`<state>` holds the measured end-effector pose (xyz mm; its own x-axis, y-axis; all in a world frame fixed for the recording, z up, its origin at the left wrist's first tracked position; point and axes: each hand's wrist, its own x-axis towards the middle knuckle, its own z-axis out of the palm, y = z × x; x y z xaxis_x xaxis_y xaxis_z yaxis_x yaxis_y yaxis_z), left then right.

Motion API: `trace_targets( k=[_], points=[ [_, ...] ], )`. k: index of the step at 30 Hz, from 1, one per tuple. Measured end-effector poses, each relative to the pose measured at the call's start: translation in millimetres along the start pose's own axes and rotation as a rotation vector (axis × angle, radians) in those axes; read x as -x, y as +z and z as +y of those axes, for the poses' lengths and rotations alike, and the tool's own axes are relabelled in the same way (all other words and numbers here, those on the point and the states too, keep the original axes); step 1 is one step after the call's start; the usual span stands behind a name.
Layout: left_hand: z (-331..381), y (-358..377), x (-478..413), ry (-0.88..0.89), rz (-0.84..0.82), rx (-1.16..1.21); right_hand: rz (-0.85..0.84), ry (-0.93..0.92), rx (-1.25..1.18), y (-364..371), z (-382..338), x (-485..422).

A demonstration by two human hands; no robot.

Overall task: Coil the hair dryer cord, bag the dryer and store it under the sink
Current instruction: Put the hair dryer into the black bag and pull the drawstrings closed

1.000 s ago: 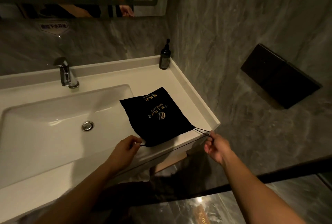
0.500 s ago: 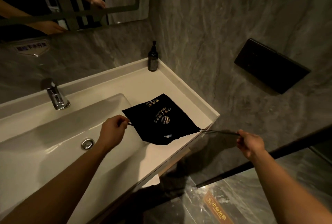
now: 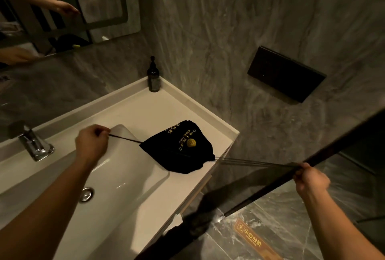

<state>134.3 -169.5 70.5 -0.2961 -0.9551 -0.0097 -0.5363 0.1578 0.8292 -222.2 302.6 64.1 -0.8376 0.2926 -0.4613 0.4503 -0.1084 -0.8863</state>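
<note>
We are stretching both bare arms wide apart. Our left hand is curling into a fist, pinching a drawstring. Our right hand is reaching far right, gripping the opposite drawstrings.

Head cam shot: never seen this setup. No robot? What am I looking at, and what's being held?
Correct, no robot: a person wears one wide-angle camera on the head, looking forward and down, so the two bare arms reaching in from the bottom are their own. The wide lens bends the edges of the picture.

The scene is a dim bathroom. A white vanity counter with a built-in basin and a chrome faucet fills the left. A dark pump bottle stands in the back corner.

On the counter, beside the basin, lies a black drawstring bag with gold print. The left hand pinches one drawstring and the right hand the other drawstring, stretched in opposite directions, which cinches the bag's mouth. The dryer itself is not visible. The mirror above reflects the arms.
</note>
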Motion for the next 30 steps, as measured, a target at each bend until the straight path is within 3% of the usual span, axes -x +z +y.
trace_targets(
  k=[2,7,14,16,21,26,30],
  points=[
    [5.5,13.9,20.6,0.039,-0.112,0.088,-0.051,-0.108,0.034,8.4,5.6,14.1],
    [53.1,50.2,71.4,0.279,-0.493,0.131,-0.519,-0.261,0.175,56.3,12.9,80.5],
    [123.7,104.8,109.9,0.311,-0.874,0.173,-1.106,-0.393,0.414,114.2,47.4,167.1],
    [134.4,108.9,108.4,0.343,-0.872,0.161,-1.128,-0.385,0.395,121.4,54.3,175.3],
    [141.7,115.4,98.9,0.370,-0.866,0.175,-0.964,-0.440,0.404,143.0,70.3,170.6],
    [130.2,139.1,67.7,0.286,-0.858,0.240,-0.892,-0.291,0.376,169.1,80.8,159.3],
    [99.6,161.1,33.8,0.250,-0.742,-0.001,-0.972,-0.236,0.601,176.4,87.4,138.7]
  ],
)
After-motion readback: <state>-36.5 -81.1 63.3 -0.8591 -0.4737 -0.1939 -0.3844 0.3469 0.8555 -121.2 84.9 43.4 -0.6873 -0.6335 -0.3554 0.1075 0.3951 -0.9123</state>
